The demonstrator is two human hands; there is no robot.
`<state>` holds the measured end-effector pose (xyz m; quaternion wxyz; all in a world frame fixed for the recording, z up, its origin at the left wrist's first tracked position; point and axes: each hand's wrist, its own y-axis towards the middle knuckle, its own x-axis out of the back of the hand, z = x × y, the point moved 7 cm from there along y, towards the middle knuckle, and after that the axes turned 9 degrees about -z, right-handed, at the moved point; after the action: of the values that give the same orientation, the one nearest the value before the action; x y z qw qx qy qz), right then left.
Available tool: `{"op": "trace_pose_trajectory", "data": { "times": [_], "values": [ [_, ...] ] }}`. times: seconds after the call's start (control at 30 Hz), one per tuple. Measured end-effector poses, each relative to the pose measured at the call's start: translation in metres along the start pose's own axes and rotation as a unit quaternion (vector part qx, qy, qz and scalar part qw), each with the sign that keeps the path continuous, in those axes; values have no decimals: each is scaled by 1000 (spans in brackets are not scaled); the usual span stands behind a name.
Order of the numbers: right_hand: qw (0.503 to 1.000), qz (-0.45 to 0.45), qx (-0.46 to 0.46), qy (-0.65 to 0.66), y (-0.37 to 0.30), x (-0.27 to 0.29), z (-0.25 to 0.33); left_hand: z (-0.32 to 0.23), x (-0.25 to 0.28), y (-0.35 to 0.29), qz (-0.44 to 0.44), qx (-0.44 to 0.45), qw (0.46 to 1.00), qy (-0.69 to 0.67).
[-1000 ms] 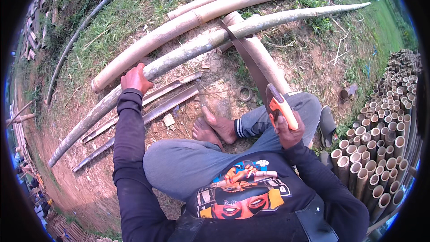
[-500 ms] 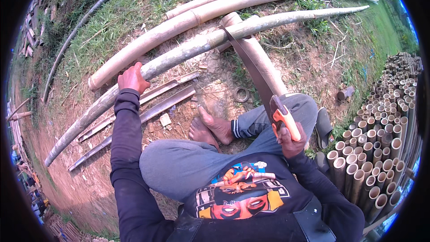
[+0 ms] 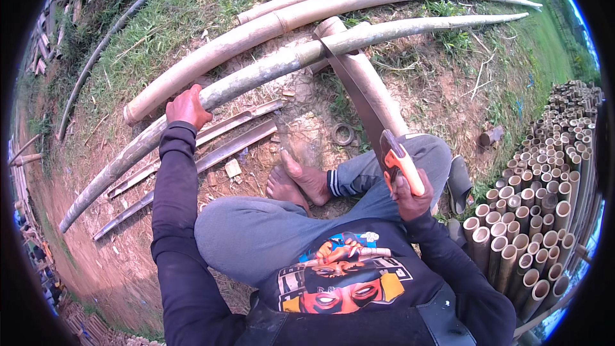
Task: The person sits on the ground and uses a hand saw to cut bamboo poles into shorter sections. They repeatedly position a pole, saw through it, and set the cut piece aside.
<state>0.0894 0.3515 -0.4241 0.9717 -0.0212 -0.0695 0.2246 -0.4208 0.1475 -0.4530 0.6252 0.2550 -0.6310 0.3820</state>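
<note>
- While the person sits low outdoors, the ground [image 3: 442, 90] under them is bare brown dirt with wood chips, giving way to green grass toward the top and right.
- Several long pale bamboo poles [image 3: 359, 6] lie side by side across the upper part of the scene, bent by the lens.
- On the right, a stack of cut bamboo tubes [image 3: 544, 205] shows its hollow round ends.
- Two flat split strips [image 3: 218, 147] lie on the dirt beside the person's bare feet [image 3: 298, 182], with a sandal [image 3: 459, 182] near the right knee.
- Now the nearest bamboo pole [image 3: 269, 67]: long, greyish-green, mottled, tapering to a thin tip at the upper right, lying across a shorter log [image 3: 368, 86] that props it.
- Left hand [image 3: 187, 107] is pressed down on that pole, fingers clenched over its top.
- Right hand [image 3: 410, 189] is wrapped tight round the orange handle of a hand saw [image 3: 359, 99].
- Saw's long blade reaches up to the pole, its far end meeting the bamboo right above the log.
</note>
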Motion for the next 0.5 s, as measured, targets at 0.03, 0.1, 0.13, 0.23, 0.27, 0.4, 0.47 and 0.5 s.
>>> {"op": "trace_pose_trajectory", "data": {
  "times": [0.03, 0.1, 0.13, 0.23, 0.27, 0.4, 0.47, 0.5],
  "values": [
    [998, 11, 39, -37, -12, 6, 8, 0, -1, 1, -13, -3, 1000, -6],
    [1000, -16, 9, 0, 11, -13, 1, 0, -2, 0, -19, -8, 1000, -4],
    [999, 0, 8, 41, 43, -42, -4, -2, 0, 1, -31, -12, 999, -1],
    [999, 23, 24, 24, 168, -139, -21, -2, 1, 0, -6, -2, 1000, 16],
    [998, 26, 1, 51, 197, -160, -27, -2, 3, -1, 4, 2, 1000, 16],
    [996, 28, -31, 82, 154, -129, -21, -2, 11, -2, -4, -6, 1000, 1],
    [995, 31, 10, 90, 78, -68, 0, -1, 5, -2, 8, -3, 1000, 2],
    [1000, 15, 7, -21, 39, -33, 7, -1, 4, -3, -9, -8, 1000, 2]
  ]
}}
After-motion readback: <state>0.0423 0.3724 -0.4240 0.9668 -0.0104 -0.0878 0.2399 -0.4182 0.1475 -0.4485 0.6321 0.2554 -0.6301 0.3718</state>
